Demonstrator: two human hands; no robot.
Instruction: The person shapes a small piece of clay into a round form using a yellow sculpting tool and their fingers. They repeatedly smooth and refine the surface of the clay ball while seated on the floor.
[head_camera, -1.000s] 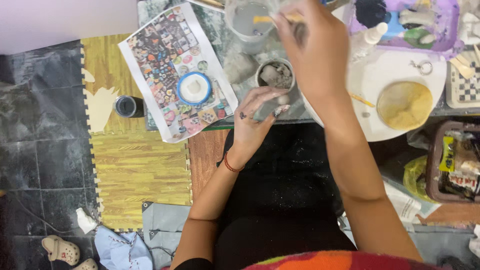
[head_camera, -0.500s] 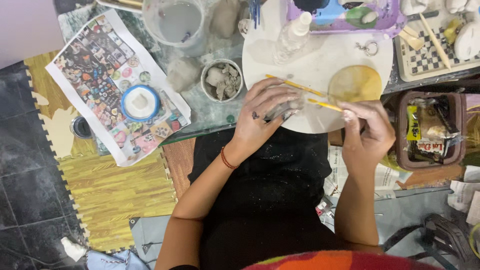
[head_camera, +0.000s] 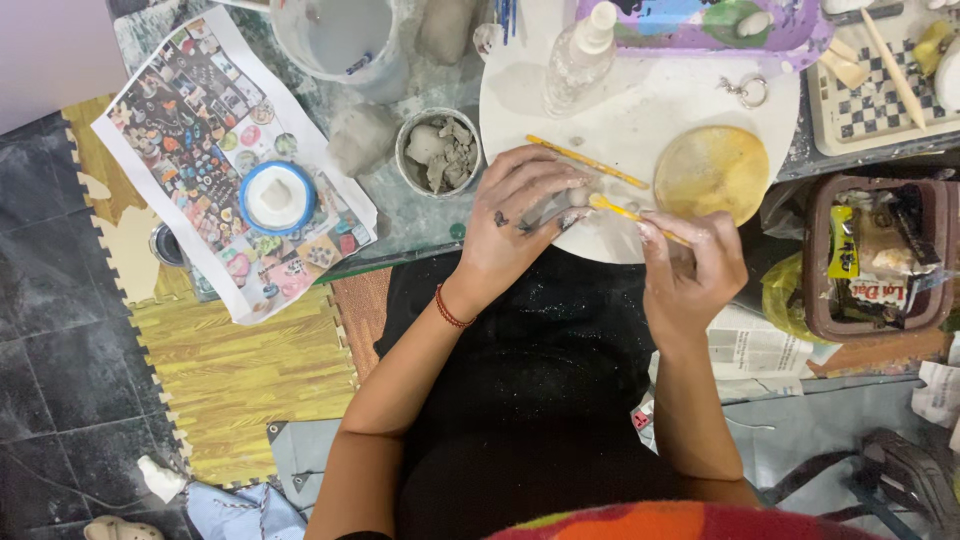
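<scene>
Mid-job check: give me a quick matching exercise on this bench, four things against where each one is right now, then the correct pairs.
Things:
1. small grey clay piece
2. yellow-handled tool
3. spray bottle
4. small tub of grey clay lumps

Places:
A. standing at the far side of the round white board
B. held in the right hand
C. on the table just left of the white board
D. pinched in the left hand over the board's near edge

Pairs: 1-D, 2-B, 3-A, 4-C
</scene>
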